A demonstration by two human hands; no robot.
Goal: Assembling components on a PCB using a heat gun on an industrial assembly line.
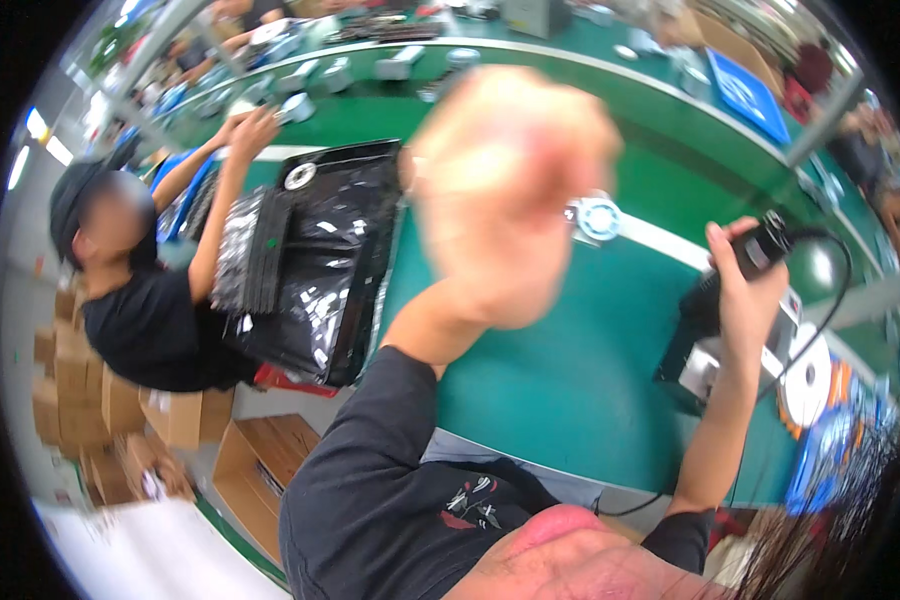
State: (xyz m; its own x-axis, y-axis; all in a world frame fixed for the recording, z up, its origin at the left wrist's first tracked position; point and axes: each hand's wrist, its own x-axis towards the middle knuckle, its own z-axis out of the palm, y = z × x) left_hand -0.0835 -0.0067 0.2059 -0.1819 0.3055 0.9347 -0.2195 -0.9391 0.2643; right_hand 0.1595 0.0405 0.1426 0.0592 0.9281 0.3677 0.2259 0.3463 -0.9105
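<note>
Left hand (pixel 510 190) raised close to the camera, badly blurred; fingers seemingly bunched together, but open or closed could not be told, nor anything held in it. Right hand (pixel 748 290) lifted over the right part of the green table (pixel 560 380), fingers wrapped around the black power tool (pixel 760 248), tool tip pointing up and to the right, black cable (pixel 838 290) looping off its end and down toward the table edge. Below that hand, a dark fixture (pixel 692 345) standing on the table, near the white round disc (pixel 808 385). Beyond the left hand, a small round white part (pixel 598 217) lying on the white stripe of the table. To the left, a stack of black glossy trays (pixel 315 260) on the table's edge, a silvery bundle just beside it. Further left, a co-worker in a black shirt (pixel 155 330), both arms stretched toward small grey parts on the far belt. Cardboard boxes (pixel 80 390) piled on the floor at lower left.
</note>
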